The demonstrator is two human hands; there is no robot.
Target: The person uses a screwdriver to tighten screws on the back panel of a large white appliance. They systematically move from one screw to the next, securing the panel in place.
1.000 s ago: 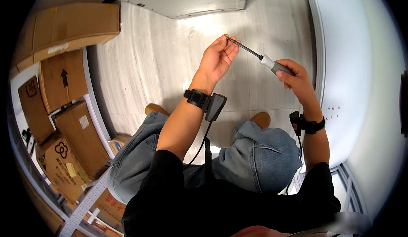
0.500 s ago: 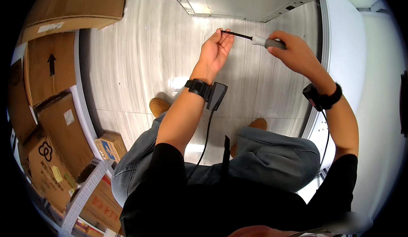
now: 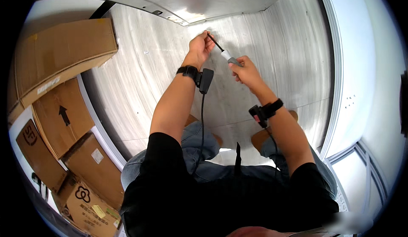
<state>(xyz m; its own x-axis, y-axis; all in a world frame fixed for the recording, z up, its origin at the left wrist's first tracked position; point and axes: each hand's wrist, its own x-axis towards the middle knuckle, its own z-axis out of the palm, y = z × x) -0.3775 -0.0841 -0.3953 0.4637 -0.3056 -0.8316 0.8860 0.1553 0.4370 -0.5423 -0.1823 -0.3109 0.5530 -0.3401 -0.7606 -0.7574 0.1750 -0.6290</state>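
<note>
A screwdriver (image 3: 226,55) with a grey and white handle and a thin black shaft slants up to the left above the floor. Its handle is wrapped by my right hand (image 3: 247,72). At the tip of the shaft, the thumb and fingertips of my left hand (image 3: 199,46) close together, the other fingers loosely curled. Whether a small part sits at that tip is too small to tell. Just beyond my left hand is the lower edge of a large pale metal panel (image 3: 229,1); the screwdriver is apart from it.
Cardboard boxes (image 3: 63,46) are stacked along the left side. A white panel (image 3: 352,67) with a raised frame runs down the right. Black straps with small boxes sit on both wrists, and a cable (image 3: 202,126) trails from the left one. Pale wood-look floor (image 3: 148,80) lies below.
The screwdriver has swung from nearly level to a steeper slant as my right hand came left and nearer my body. My left fingers have curled more. The view has shifted, showing more metal panel.
</note>
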